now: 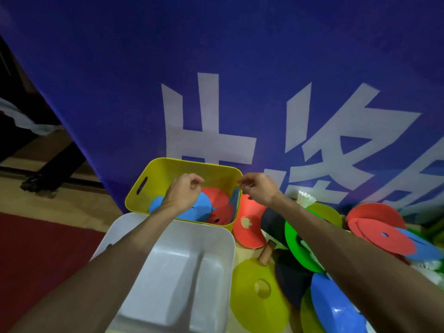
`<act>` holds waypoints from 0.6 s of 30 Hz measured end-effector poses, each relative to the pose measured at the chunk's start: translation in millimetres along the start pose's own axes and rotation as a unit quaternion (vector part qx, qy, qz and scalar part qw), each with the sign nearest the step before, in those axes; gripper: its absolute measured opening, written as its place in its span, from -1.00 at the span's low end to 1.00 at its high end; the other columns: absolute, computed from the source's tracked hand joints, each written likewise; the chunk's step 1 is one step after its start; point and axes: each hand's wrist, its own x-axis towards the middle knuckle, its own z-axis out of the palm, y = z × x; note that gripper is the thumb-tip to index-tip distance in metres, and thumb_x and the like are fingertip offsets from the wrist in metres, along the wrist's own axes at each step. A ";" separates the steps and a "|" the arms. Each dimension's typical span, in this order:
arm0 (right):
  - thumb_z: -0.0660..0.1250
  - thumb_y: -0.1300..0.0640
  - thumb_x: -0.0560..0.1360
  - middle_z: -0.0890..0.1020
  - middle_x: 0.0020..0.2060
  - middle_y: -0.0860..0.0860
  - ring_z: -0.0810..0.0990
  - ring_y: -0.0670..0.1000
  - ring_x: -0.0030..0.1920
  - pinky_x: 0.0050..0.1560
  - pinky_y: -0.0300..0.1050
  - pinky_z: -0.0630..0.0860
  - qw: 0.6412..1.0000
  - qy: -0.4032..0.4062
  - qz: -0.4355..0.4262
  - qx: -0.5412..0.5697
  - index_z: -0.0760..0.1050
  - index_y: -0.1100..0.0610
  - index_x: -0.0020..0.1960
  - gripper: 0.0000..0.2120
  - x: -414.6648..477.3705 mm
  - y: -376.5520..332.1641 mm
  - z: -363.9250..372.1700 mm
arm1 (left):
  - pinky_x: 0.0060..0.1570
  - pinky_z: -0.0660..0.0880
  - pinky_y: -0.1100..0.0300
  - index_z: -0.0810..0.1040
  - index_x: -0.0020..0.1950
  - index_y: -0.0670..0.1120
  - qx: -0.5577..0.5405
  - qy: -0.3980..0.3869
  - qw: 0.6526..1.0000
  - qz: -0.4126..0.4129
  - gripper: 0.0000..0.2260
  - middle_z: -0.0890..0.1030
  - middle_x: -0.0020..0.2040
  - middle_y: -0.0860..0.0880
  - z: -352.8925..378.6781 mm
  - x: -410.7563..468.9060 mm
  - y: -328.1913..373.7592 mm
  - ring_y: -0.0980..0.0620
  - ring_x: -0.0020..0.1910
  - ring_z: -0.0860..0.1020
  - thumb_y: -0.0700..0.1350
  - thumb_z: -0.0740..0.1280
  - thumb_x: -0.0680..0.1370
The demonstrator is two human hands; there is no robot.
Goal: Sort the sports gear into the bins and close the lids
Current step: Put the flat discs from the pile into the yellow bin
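A yellow bin point(153, 174) stands against the blue banner, with a blue disc cone point(201, 210) and a red disc cone point(222, 203) inside it. My left hand point(183, 192) hovers over the bin's inside, fingers loosely curled, holding nothing I can see. Over the bin's right rim my right hand point(258, 188) hangs with loosely curled fingers, also without anything visible in it. A white bin point(192, 272) sits nearer me and holds nothing. To the right lies a heap of disc cones: red point(249, 224), yellow point(257, 294), green point(300, 246), blue point(336, 306), red point(379, 234).
A blue banner point(240, 68) with large white characters stands just behind the bins. White shuttlecocks point(305, 199) poke out of the heap. A small wooden piece point(266, 253) lies among the cones. Red carpet point(36, 248) covers the floor at the left, wooden floor beyond it.
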 end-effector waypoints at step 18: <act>0.28 0.22 0.49 0.68 0.06 0.07 0.63 0.09 0.08 0.13 -0.11 0.47 0.984 0.102 0.129 -0.064 0.64 0.13 0.10 -0.76 -146.3 269.5 -175.4 | 0.10 0.49 0.16 0.62 0.10 -0.05 0.053 -0.167 0.965 0.193 -0.80 0.63 0.02 0.01 219.8 -47.3 224.2 0.07 0.01 0.58 -0.13 0.35 0.49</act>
